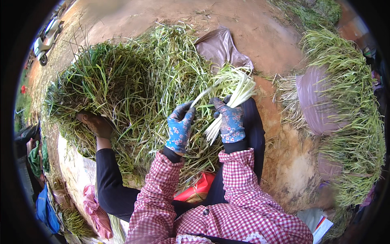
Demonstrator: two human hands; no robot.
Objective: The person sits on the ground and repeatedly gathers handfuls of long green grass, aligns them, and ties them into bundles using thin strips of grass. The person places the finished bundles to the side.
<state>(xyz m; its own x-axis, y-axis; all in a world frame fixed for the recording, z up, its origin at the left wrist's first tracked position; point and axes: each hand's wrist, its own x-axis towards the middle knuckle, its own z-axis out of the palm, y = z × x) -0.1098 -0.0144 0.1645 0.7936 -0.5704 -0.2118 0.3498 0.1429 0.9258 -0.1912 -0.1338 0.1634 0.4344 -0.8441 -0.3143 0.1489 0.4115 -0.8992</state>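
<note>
My right hand (229, 120), in a blue floral glove with dark fingertips, is closed around a bundle of scallion-like white stalks (243, 89). White ends stick out below the palm as well as above it. A single pale stalk (202, 96) is pinched in my left hand (180, 122), gloved the same way, and it slants up toward the bundle. Beneath and beyond both hands spreads a large loose heap of long green stalks (142, 77). The heap is darker green at its left.
A purplish plastic sheet (221, 46) lies past the heap. To the right is a long row of green stalks (345, 65), partly covered by another plastic sheet (315, 99). A red packet (197, 188) sits between my legs. A scooter (45, 42) stands far left.
</note>
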